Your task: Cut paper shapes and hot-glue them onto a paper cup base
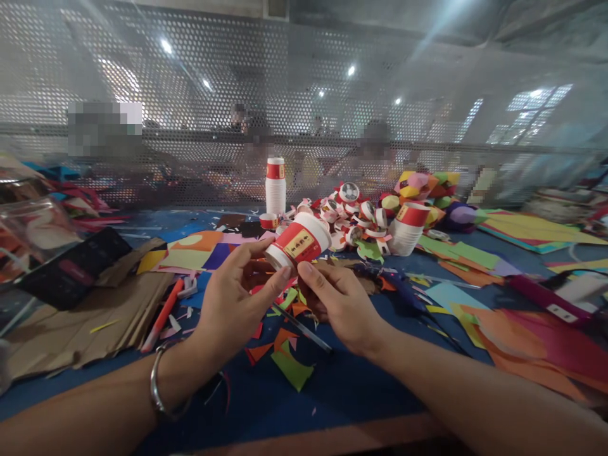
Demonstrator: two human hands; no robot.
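- A perforated metal screen (190, 76) stands behind the table; people show dimly beyond it.
- The blue table (342, 405) is strewn with paper and cups.
- Flattened cardboard (61, 335) lies at the left, layered.
- Coloured paper sheets (517, 335) overlap at the right.
- The left hand (232, 297) pinches the cup's narrow lower end between thumb and fingers.
- The right hand (346, 304) grips the cup's lower side; the two thumbs are close, but I cannot tell whether the hands touch.
- A pile of cut cup pieces (349, 212) sits beyond the hands.
- A tall stack of cups (275, 196) stands left of that pile, a shorter stack (408, 231) at its right.
- The red-and-white paper cup (304, 239) is held above the table, tilted, wider end up and rightward.
- A pen (306, 329) lies below the hands.
- Paper scraps (292, 367) lie near it.
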